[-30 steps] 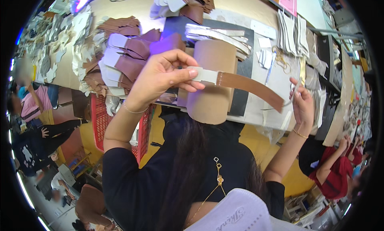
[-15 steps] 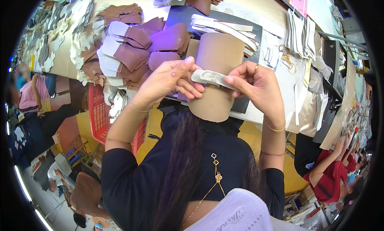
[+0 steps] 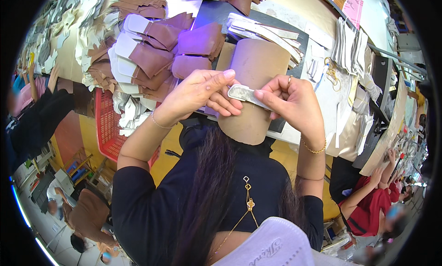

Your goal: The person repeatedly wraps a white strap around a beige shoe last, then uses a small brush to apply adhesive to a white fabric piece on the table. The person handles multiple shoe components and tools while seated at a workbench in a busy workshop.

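A short pale grey strip [image 3: 246, 95] with a rounded end and a mottled surface lies across the space between my hands. My right hand [image 3: 287, 98] pinches its right end between thumb and fingers. Beside the rounded end is my left hand [image 3: 207, 92], its thumb raised away from loosely bent fingers; the fingertips are close to the strip or touching it. Under both hands is a curved tan board [image 3: 260, 59], reaching from the table over its near edge toward my lap.
Left of the board lie stacks of brown pieces with white tabs [image 3: 149, 59]. White strips [image 3: 267, 31] rest on a black mat [image 3: 214, 13] behind it. A red basket [image 3: 105, 128] stands below left. Bundled strips [image 3: 347, 45] and a yellow cord [image 3: 330, 72] are at right. People work at both sides.
My view has shifted slightly. The strip sits a little farther from my left fingers and its rounded end shows more fully. My right hand keeps its pinch.
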### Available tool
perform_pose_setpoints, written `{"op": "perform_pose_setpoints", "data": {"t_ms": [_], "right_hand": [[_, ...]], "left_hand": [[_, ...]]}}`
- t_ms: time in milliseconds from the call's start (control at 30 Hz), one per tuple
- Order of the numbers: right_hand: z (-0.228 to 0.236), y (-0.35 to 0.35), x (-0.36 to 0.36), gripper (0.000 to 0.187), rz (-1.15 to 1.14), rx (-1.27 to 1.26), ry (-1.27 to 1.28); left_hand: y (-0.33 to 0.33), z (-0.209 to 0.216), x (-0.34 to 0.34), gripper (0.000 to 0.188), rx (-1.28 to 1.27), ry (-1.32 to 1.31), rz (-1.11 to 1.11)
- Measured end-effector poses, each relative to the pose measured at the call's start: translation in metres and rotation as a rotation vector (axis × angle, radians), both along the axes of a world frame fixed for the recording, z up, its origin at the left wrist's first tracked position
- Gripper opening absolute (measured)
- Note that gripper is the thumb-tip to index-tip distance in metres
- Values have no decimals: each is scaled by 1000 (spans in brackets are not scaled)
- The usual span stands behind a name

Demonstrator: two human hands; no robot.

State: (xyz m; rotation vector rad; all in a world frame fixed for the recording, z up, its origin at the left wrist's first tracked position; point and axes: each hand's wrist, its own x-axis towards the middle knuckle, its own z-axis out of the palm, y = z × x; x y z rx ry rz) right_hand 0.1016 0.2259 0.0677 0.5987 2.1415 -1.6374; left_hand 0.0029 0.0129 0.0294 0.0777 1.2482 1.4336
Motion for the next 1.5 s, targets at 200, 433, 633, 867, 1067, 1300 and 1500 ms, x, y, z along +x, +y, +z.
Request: {"op": "perform_pose_setpoints", "data": {"t_ms": [200,433,633,867,1067,1300,1500], "right_hand": [[2,-1,-3,25,6,20,-20],[4,2,4,19,8,-26,30],[-2,13,15,17,2,-44,24],[-9,12,19,19,-15,-27,80],[-13,13,20,29,24,114,98],[-26,23,33,36,34,85,23],[-41,51,57,31,-111,-255,18]], "left_hand": [[0,3,0,44,7,13,-31],[3,5,0,31,-35,80,-66],[2,6,2,26,-52,97,-28],[2,4,3,24,-76,103,-27],[2,-3,1,24,-81,99,-41],[-6,-11,-1,24,-21,63,-38],[-25,-19,-3,22,-57,113,-5]]}}
